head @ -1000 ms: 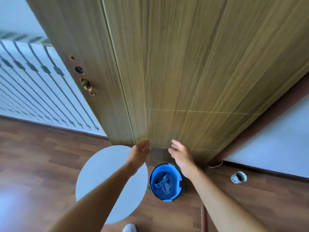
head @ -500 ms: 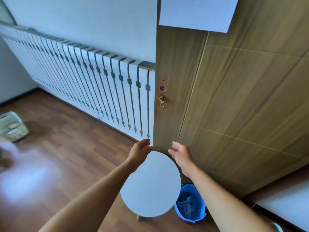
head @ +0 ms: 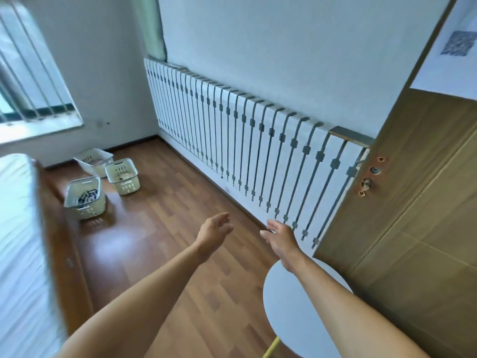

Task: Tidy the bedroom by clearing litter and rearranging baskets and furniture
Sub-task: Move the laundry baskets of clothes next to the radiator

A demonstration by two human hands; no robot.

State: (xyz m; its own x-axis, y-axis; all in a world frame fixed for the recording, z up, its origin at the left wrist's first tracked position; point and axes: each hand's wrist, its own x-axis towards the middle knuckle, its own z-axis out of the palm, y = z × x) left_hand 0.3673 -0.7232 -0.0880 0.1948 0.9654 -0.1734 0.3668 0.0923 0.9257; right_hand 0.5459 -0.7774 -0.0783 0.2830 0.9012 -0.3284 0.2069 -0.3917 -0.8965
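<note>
Three baskets [head: 86,211] well beyond fingers [head: 224,218]

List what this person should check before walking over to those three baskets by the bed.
1. Left hand and right hand free: ok, both open, holding nothing.
2. Three baskets in sight on the floor: ok.
3. Floor path to them: ok, nothing seen lying there.
4. Nearest basket load: cannot tell, dark items, blurred.
5. Right forearm touching the round table beneath it: cannot tell.
</note>
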